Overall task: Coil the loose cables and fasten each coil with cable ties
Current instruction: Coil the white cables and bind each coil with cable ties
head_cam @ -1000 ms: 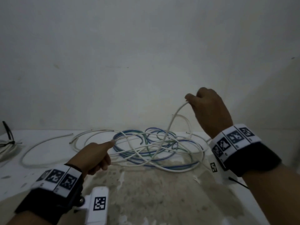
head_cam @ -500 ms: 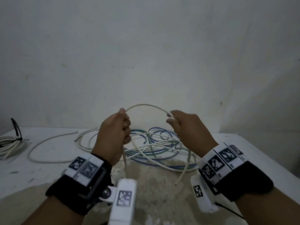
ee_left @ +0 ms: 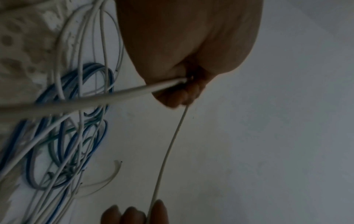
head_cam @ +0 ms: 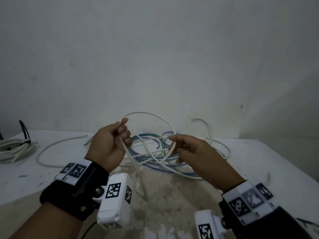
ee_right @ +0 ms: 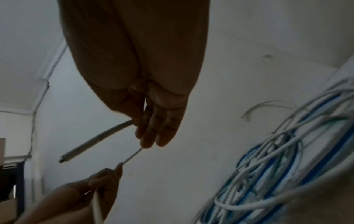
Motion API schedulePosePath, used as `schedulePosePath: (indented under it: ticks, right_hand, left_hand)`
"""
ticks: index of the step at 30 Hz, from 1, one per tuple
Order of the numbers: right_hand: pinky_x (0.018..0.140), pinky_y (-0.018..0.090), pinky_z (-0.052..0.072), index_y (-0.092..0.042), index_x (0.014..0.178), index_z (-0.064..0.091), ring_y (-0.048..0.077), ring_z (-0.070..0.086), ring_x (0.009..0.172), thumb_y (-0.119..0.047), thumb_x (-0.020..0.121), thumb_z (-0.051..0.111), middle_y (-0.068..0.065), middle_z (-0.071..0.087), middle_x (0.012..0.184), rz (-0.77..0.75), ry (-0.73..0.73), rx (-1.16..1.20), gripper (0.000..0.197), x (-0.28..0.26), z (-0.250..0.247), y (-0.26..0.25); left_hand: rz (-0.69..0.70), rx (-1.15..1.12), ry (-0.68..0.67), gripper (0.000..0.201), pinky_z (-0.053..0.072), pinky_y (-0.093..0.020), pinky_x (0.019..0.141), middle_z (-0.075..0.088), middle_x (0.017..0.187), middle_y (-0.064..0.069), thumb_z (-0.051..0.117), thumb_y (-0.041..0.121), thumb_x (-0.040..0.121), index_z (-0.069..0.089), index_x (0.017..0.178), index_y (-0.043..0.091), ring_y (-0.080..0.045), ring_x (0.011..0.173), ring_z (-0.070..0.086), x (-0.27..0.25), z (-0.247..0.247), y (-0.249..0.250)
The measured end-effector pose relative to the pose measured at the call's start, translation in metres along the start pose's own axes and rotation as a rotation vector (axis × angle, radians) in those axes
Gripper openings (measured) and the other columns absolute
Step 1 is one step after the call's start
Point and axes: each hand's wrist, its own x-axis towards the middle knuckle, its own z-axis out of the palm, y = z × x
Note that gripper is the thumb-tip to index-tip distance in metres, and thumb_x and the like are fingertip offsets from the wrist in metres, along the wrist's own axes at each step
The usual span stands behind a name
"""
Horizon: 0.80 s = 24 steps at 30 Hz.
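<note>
My left hand grips a white cable in its curled fingers, raised above the table. The cable arcs up and over to my right hand, which pinches it between thumb and fingers. A free length hangs from the left fist down to the table. In the left wrist view the cable leaves the left hand's fingers. In the right wrist view the right hand's fingers hold it near its cut end. Behind both hands lies a tangle of white, blue and green cables.
A coiled white bundle bound with a black tie lies at the far left of the table. A loose white cable curves between it and the tangle. Another cable end sticks up at the back. A plain wall stands close behind.
My right hand came down from its raised position. The left hand lifted off the table and took hold of the white cable. The loop between the hands has since grown wider.
</note>
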Motion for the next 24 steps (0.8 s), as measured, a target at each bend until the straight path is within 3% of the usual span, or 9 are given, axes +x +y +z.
schedulePosePath:
  ticks: [3,7,10,12,15,17,19,21,24]
  right_hand:
    - [0.065,0.007,0.041,-0.032,0.083,0.064,-0.003,0.06,0.071,-0.016,0.088,0.063,-0.013,0.064,0.073,-0.15,0.133,-0.21,0.017,0.002,0.005,-0.002]
    - [0.071,0.004,0.033,-0.023,0.082,0.068,-0.006,0.049,0.081,-0.029,0.086,0.064,-0.009,0.051,0.08,-0.282,0.343,-0.399,0.009,0.005,0.02,0.008]
    - [0.071,0.006,0.037,-0.021,0.079,0.064,-0.001,0.054,0.083,-0.029,0.085,0.056,-0.006,0.06,0.08,-0.289,0.376,-0.297,0.013,0.002,0.033,0.01]
    - [0.065,0.009,0.039,-0.025,0.083,0.063,0.002,0.056,0.077,-0.027,0.089,0.053,-0.008,0.062,0.075,-0.293,0.36,-0.219,0.012,-0.001,0.042,0.007]
    - [0.068,0.006,0.038,-0.025,0.099,0.067,-0.002,0.055,0.08,-0.032,0.094,0.048,-0.015,0.06,0.079,-0.334,0.419,-0.18,0.021,-0.005,0.052,0.008]
    - [0.069,0.005,0.036,-0.018,0.102,0.068,-0.002,0.053,0.079,-0.035,0.093,0.042,-0.016,0.057,0.079,-0.323,0.439,-0.14,0.033,-0.006,0.057,0.012]
    - [0.069,0.004,0.037,-0.015,0.096,0.07,-0.003,0.054,0.079,-0.034,0.09,0.041,-0.015,0.059,0.079,-0.319,0.469,-0.132,0.035,-0.006,0.06,0.015]
    - [0.071,0.006,0.039,-0.015,0.092,0.072,-0.001,0.057,0.081,-0.029,0.089,0.044,-0.01,0.065,0.082,-0.335,0.519,-0.18,0.032,-0.006,0.061,0.016]
    - [0.069,0.005,0.038,-0.014,0.086,0.073,0.003,0.056,0.077,-0.023,0.09,0.049,-0.005,0.067,0.078,-0.305,0.577,-0.24,0.025,-0.005,0.063,0.017]
  left_hand:
    - [-0.06,0.03,-0.076,0.013,0.028,-0.015,0.035,0.039,0.055,0.004,0.041,0.011,0.082,0.052,0.088,0.009,-0.007,0.037,0.033,-0.008,0.004,-0.004]
    - [-0.102,0.157,-0.113,0.027,0.025,-0.016,0.032,0.031,0.047,0.006,0.035,0.027,0.101,0.056,0.1,0.01,-0.006,0.032,0.025,-0.016,0.011,-0.016]
    - [-0.078,0.152,-0.136,0.021,0.035,-0.018,0.039,0.044,0.059,0.001,0.037,0.016,0.099,0.055,0.099,0.005,-0.008,0.042,0.04,-0.02,0.018,-0.022]
    - [-0.112,0.148,-0.158,0.02,0.029,-0.017,0.038,0.042,0.06,0.001,0.037,0.012,0.096,0.055,0.097,0.004,-0.007,0.042,0.036,-0.023,0.021,-0.023]
    - [-0.182,0.136,-0.162,0.024,0.02,-0.018,0.035,0.03,0.051,0.005,0.037,0.023,0.097,0.056,0.096,0.007,-0.006,0.034,0.023,-0.026,0.025,-0.024]
    - [-0.159,0.165,-0.139,0.029,0.025,-0.017,0.035,0.031,0.05,0.005,0.036,0.027,0.1,0.057,0.094,0.007,-0.006,0.034,0.025,-0.026,0.026,-0.026]
    - [-0.125,0.189,-0.142,0.026,0.041,-0.019,0.042,0.046,0.055,0.003,0.038,0.022,0.1,0.058,0.096,0.006,-0.007,0.041,0.041,-0.027,0.027,-0.029]
    - [-0.095,0.218,-0.163,0.027,0.055,-0.025,0.057,0.063,0.068,-0.003,0.038,0.017,0.1,0.061,0.097,0.004,-0.012,0.057,0.062,-0.028,0.027,-0.031]
    - [-0.062,0.253,-0.228,0.03,0.058,-0.033,0.076,0.069,0.094,-0.014,0.036,0.015,0.101,0.061,0.104,-0.002,-0.022,0.084,0.069,-0.029,0.028,-0.035]
